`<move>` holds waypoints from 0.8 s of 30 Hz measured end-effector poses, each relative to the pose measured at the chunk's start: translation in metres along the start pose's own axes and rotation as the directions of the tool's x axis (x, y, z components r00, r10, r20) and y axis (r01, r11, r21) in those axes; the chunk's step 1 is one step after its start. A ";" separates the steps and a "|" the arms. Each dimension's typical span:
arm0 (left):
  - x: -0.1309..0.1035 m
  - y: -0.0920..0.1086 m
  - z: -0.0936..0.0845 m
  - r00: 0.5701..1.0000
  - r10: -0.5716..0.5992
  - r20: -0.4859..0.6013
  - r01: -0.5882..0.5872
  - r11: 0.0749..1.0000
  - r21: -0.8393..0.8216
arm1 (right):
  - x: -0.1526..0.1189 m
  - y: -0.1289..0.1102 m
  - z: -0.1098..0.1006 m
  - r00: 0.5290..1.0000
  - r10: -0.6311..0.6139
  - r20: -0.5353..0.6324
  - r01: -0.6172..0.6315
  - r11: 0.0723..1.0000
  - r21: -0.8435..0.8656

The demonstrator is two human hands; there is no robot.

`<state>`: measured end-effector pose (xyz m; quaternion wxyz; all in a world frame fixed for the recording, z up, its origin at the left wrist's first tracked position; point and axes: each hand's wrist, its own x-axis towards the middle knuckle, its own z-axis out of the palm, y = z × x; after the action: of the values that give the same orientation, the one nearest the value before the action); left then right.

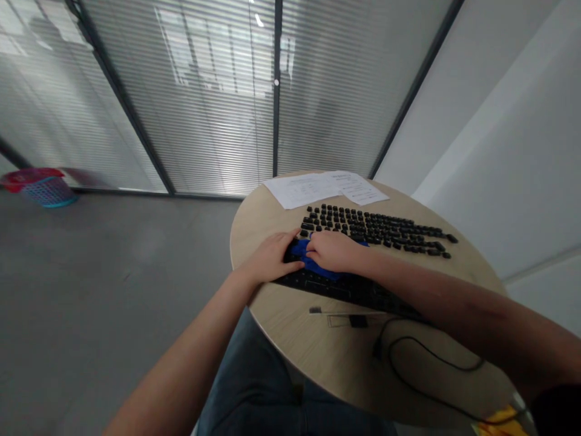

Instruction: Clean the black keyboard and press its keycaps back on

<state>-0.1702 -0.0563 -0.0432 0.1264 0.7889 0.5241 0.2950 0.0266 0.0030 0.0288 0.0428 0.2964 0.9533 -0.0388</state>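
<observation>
Keyboard (331,290) lies on surface (290,312) beneath right hand (333,249), which is curled, grasping blue cloth (320,270) against it. Left hand (275,254) spread, thumb out, touching keyboard's left end. Loose keycaps (373,231) just beyond.

Keyboard (349,290): plastic, low sheen
Loose keycaps (374,222): hard plastic, faintly glossy on top
Cloth (324,270): soft-looking fabric, matt, creased
Tabletop (272,309): wood or wood-look, fine-grained, smooth, satin
Sheets (302,189): paper, matt, printed
Cable (411,338): smooth, plastic-looking coating
Basket (48,192): plastic, openwork wall
Trousers (245,375): denim-like cloth, matt
Floor (158,290): smooth, dull sheen
</observation>
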 end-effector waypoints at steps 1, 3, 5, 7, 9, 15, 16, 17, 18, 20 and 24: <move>0.001 -0.001 0.001 1.000 -0.007 -0.003 0.007 1.000 0.003 | -0.001 0.001 0.000 1.000 0.006 0.001 -0.006 1.000 0.016; 0.001 -0.002 0.003 1.000 -0.019 -0.008 0.019 1.000 0.005 | -0.004 0.000 -0.002 1.000 0.022 0.022 -0.022 0.999 0.028; 0.002 -0.003 0.002 1.000 -0.026 -0.008 0.026 1.000 0.010 | -0.006 -0.003 -0.004 0.998 0.053 0.035 -0.054 0.998 0.017; 0.002 -0.004 0.002 0.999 -0.031 -0.008 0.031 0.999 0.017 | -0.008 -0.008 -0.007 0.995 0.099 0.028 -0.099 0.995 -0.011; 0.003 -0.005 0.001 0.999 -0.035 -0.001 0.035 0.999 0.023 | -0.012 -0.013 -0.010 0.990 0.141 0.029 -0.139 0.989 -0.048; 0.005 -0.010 -0.001 0.999 -0.043 0.020 0.042 0.998 0.054 | -0.018 -0.017 -0.010 0.992 0.128 0.012 -0.126 0.984 -0.128; 0.005 -0.011 -0.001 0.999 -0.045 0.021 0.044 0.997 0.061 | -0.018 -0.016 -0.010 0.992 0.128 0.014 -0.125 0.984 -0.130; 0.005 -0.012 -0.001 0.999 -0.047 0.022 0.045 0.997 0.068 | -0.018 -0.015 -0.010 0.991 0.132 0.024 -0.128 0.984 -0.127; 0.006 -0.013 0.000 0.999 -0.047 0.026 0.045 0.996 0.075 | -0.019 -0.014 -0.011 0.990 0.137 0.039 -0.132 0.984 -0.120; 0.006 -0.016 0.000 0.998 -0.046 0.031 0.043 0.995 0.087 | -0.020 -0.013 -0.013 0.988 0.141 0.063 -0.133 0.984 -0.115; 0.007 -0.018 0.002 0.999 -0.038 0.025 0.035 0.995 0.091 | -0.025 -0.014 -0.016 0.987 0.143 0.076 -0.130 0.980 -0.152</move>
<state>-0.1804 -0.0427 -0.0514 0.1028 0.7881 0.5495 0.2578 0.0378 -0.0211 0.0481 0.1084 0.3553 0.9282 0.0217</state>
